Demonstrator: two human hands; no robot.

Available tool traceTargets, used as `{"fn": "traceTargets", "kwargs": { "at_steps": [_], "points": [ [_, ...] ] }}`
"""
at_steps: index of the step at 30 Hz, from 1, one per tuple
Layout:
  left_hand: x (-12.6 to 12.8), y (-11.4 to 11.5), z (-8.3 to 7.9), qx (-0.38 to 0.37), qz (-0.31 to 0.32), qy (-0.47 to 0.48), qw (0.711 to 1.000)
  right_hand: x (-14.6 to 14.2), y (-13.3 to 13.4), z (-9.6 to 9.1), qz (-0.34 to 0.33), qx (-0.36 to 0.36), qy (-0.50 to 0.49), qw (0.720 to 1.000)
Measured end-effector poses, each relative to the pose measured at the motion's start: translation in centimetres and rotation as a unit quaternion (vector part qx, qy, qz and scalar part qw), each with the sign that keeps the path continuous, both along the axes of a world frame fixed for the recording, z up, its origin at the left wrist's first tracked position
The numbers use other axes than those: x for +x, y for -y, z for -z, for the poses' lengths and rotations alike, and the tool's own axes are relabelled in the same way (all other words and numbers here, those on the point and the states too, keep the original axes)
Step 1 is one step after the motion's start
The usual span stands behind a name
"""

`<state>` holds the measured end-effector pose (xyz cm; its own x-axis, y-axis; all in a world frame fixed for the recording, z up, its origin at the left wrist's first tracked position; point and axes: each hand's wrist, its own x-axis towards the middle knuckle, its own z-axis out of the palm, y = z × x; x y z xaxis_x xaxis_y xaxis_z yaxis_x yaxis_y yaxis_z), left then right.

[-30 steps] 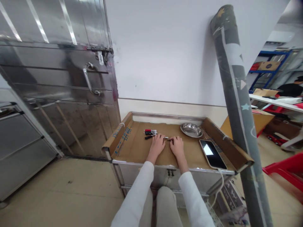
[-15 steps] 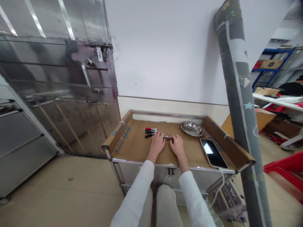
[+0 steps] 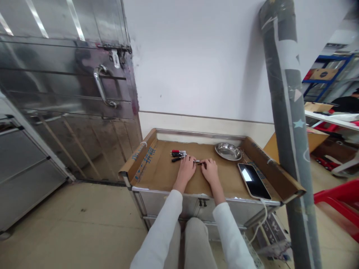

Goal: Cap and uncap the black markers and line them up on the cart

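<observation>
On the cardboard-covered top, my left hand [image 3: 187,168] is closed over a slim pen [image 3: 197,161], whose light, silvery end shows past the fingers. My right hand [image 3: 209,170] pinches the dark tip of this pen from the other side, fingers closed. Just left of my left hand lies a small row of pens [image 3: 178,152], red and black with silvery ends. One black pen barrel [image 3: 176,159] reaches under my left fingers; whether it belongs to the held pen is hidden.
A round steel dish [image 3: 228,151] sits at the back right. Nearer the front right edge lies a phone [image 3: 254,181] with a white cable. Folded cardboard walls [image 3: 273,168] border the sides. A tall wrapped roll [image 3: 288,93] leans at the right; a metal door [image 3: 70,82] stands left.
The camera view has shifted slightly. Both hands stay in nearly the same place on the pen, and the other pens, dish and phone have not moved.
</observation>
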<state>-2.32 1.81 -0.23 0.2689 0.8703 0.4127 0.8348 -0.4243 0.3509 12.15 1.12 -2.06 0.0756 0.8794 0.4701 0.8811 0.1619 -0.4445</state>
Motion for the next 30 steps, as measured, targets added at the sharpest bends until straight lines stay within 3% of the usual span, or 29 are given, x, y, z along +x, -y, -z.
{"fn": "traceTargets", "kwargs": {
  "at_steps": [30],
  "points": [
    [0.07, -0.25, -0.24, -0.033, 0.010, 0.038, 0.999, 0.23, -0.09, 0.12, 0.005, -0.015, 0.001, 1.000]
  ]
}}
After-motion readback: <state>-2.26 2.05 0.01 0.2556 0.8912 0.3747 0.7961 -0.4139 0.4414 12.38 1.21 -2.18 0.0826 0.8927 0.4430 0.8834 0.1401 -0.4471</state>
